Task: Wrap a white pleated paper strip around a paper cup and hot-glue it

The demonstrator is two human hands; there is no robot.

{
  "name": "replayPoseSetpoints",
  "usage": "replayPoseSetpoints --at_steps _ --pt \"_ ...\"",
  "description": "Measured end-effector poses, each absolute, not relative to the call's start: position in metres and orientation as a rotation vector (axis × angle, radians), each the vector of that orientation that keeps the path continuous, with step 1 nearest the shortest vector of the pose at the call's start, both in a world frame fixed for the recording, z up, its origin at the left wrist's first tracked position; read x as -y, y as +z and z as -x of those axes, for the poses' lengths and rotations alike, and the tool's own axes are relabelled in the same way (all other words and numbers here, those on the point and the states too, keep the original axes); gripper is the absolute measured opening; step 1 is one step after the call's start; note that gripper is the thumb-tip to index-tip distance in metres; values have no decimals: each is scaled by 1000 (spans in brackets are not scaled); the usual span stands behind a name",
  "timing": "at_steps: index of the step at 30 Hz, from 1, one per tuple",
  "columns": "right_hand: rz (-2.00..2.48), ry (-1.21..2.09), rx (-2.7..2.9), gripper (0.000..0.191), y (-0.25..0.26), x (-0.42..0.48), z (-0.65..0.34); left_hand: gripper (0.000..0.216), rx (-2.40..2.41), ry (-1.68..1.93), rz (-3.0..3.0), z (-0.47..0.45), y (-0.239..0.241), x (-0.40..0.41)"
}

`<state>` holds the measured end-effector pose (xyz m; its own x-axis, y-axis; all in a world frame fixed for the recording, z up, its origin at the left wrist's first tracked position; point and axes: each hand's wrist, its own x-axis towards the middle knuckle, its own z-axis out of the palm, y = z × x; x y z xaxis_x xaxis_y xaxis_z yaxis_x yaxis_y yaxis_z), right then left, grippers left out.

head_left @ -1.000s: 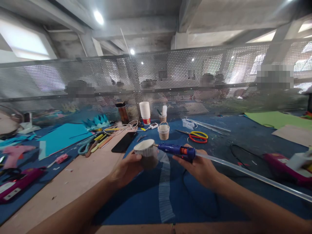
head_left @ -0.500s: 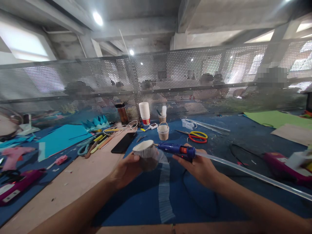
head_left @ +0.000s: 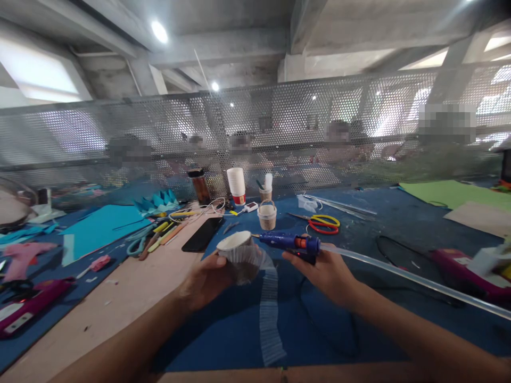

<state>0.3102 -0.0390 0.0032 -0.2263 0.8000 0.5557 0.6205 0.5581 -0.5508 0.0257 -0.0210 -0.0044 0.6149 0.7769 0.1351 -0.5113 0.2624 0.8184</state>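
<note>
My left hand (head_left: 209, 279) is closed around a paper cup (head_left: 236, 242), tilted a little with its open mouth up. A strip of pleated, see-through material (head_left: 270, 314) wraps the cup's side near the rim, and its loose end trails down over the blue mat (head_left: 231, 335). In my right hand (head_left: 331, 274) is a blue hot glue gun (head_left: 281, 241), pointing left with its nozzle at the cup's rim; I cannot tell whether it touches. A long clear glue stick (head_left: 399, 274) sticks out of its back.
Beyond the cup stand a small handled bucket (head_left: 267, 217), stacked paper cups (head_left: 236, 186) and a dark-lidded bottle (head_left: 198, 187). Scissors (head_left: 324, 223) lie behind the glue gun. A phone (head_left: 203, 234) and blue paper (head_left: 106, 229) are leftward; a magenta power strip (head_left: 471, 271) is right.
The cup has turned slightly in my left hand, showing more of the pleated strip on its side. My right hand and the glue gun have barely moved.
</note>
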Motion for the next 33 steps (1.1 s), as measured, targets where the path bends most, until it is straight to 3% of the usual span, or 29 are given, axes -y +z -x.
replayPoseSetpoints --at_steps 23,33 --pt "1129 108 2023 35 6 43 -310 58 -262 905 -974 -24 -8 18" --pt "1116 315 2067 34 10 49 -310 58 -297 929 -987 -27 -8 17"
